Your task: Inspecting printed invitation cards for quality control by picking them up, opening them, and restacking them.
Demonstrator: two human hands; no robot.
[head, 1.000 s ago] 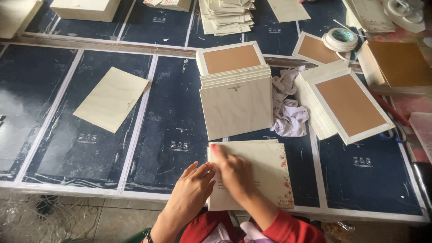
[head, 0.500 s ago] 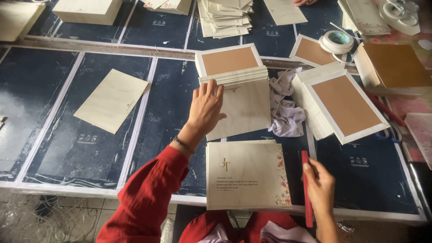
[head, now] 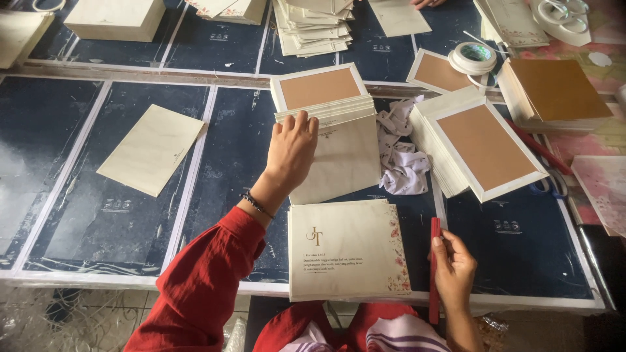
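Note:
My left hand (head: 291,153) rests palm down on a stack of cream printed sheets (head: 345,156) in the middle of the table, fingers spread over its left edge. My right hand (head: 451,264) grips a thin red stick (head: 433,242), held upright near the front edge. Between the two hands lies a cream card with a floral corner (head: 345,251), printed side up. Behind the sheets sits a stack of white-framed brown boards (head: 319,88).
A second stack of brown boards (head: 486,146) stands at right, with crumpled white paper strips (head: 401,163) beside it. A loose cream sheet (head: 152,148) lies at left. Tape rolls (head: 473,57), a brown pad (head: 561,88) and card piles (head: 313,26) line the back.
Both hands left the floral card. My left hand reached forward onto the stack of sheets and settled lower on it. My right hand drew back to the right holding the red stick.

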